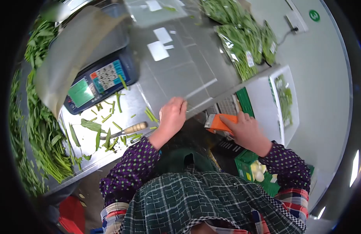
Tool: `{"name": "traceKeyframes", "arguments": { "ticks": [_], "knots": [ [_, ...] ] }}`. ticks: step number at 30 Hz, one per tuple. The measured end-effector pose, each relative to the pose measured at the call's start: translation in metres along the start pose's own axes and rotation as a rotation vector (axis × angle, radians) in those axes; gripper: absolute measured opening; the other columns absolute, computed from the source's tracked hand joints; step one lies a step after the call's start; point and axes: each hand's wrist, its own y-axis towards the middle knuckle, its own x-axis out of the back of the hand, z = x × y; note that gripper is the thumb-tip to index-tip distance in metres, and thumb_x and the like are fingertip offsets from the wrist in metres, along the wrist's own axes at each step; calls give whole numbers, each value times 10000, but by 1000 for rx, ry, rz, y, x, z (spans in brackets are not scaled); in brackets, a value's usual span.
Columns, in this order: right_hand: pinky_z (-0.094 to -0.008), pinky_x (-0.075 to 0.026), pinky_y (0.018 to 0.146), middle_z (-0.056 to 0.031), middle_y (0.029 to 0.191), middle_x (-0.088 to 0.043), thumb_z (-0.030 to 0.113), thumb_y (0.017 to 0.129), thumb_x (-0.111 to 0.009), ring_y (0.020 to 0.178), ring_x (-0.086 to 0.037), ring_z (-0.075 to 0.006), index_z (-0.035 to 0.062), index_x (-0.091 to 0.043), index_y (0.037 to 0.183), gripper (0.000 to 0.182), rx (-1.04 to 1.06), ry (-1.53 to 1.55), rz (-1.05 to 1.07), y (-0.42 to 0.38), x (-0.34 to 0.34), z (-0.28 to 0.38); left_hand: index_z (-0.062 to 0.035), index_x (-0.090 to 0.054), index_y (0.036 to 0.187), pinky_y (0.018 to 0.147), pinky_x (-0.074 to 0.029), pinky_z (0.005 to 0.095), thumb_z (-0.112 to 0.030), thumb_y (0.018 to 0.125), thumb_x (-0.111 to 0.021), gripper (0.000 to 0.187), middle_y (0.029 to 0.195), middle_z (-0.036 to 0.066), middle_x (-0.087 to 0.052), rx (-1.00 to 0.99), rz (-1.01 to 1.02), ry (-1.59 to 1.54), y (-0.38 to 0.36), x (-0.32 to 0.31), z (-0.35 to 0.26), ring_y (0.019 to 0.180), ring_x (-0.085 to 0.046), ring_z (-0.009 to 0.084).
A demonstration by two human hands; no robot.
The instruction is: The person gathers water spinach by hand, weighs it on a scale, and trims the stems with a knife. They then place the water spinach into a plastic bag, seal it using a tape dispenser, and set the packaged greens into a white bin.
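My left hand (173, 117) is closed in a fist at the front edge of the metal table (180, 70). What its fingers hold, if anything, is hidden. Off to the right, my right hand (247, 132) grips a flat orange box-like thing (223, 122) with a pale end, above the gap between the table and the white surface. Left of my left hand lies a knife with a wooden handle (135, 128), its blade among cut green stems (117, 124) and loose leaves.
A weighing scale (104, 78) with keypad stands at left, partly behind a blurred translucent sheet (71, 54). Long leafy greens (47, 128) line the far left. Bagged greens (243, 46) lie at upper right, near white labels (157, 50). A green crate (246, 167) holds pale vegetables below.
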Motion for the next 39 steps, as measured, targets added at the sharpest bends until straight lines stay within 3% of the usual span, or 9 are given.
{"name": "traceKeyframes", "arguments": {
  "ticks": [8,14,20,21,28,30,33,34,39],
  "knots": [
    [-413,-477,582,-169,892,-518,261,805,-640,726,-578,-325,212,-519,1313,524,-214,131,-99,7,-99,6,-50,-532,844,558,-492,466,-157,883,-545,115,785,155,-619,-32,-36,343,15,-70,32,641,-618,368],
    [-385,-500,600,-163,850,-541,141,669,-703,727,-582,-295,100,-557,1266,616,-179,163,-148,28,-109,19,-32,-524,855,581,-490,503,-143,872,-529,112,791,187,-623,146,38,520,15,-93,40,653,-616,402],
    [-323,-480,444,-81,717,-603,158,678,-661,688,-605,-223,18,-634,1041,390,-160,-31,66,76,-85,27,-18,-519,848,598,-515,480,-92,805,-562,96,790,189,-624,123,55,557,18,-94,41,652,-629,392],
    [-422,-424,311,-82,678,-611,207,727,-637,668,-620,-246,27,-643,853,220,-166,-68,-14,77,-87,34,-15,-518,844,599,-524,465,-76,775,-576,108,793,186,-626,119,84,588,17,-94,42,650,-634,381],
    [-419,-422,297,-63,688,-626,195,711,-650,652,-626,-208,39,-653,830,196,-162,-105,-13,67,-109,36,-13,-525,863,584,-543,406,-66,734,-593,155,794,163,-629,153,140,624,17,-95,42,676,-655,331],
    [-486,-494,413,-61,737,-662,203,724,-643,657,-638,-216,31,-671,870,227,-254,-64,399,81,-170,37,-12,-533,890,617,-550,430,-73,734,-597,179,806,157,-633,115,159,555,15,-91,38,713,-661,330],
    [-411,-474,920,-202,1204,-593,268,920,-471,1058,-594,-340,46,-608,1187,373,-444,71,-408,30,-349,41,-20,-538,923,653,-543,475,-101,721,-644,242,872,172,-632,-29,-51,666,12,-100,50,775,-658,343],
    [-441,-493,865,-209,1174,-595,266,889,-505,982,-621,-352,45,-539,1247,422,-441,294,420,4,-327,44,-33,-535,920,646,-545,464,-118,720,-665,254,892,174,-620,135,138,601,15,-102,47,777,-657,339],
    [-470,-510,775,-186,1015,-626,284,778,-601,917,-644,-362,50,-575,1123,417,-732,386,322,-55,-213,26,-45,-546,896,539,-483,477,-94,742,-630,183,809,146,-601,20,-1,256,8,-92,43,646,-626,348]
  ]
}}
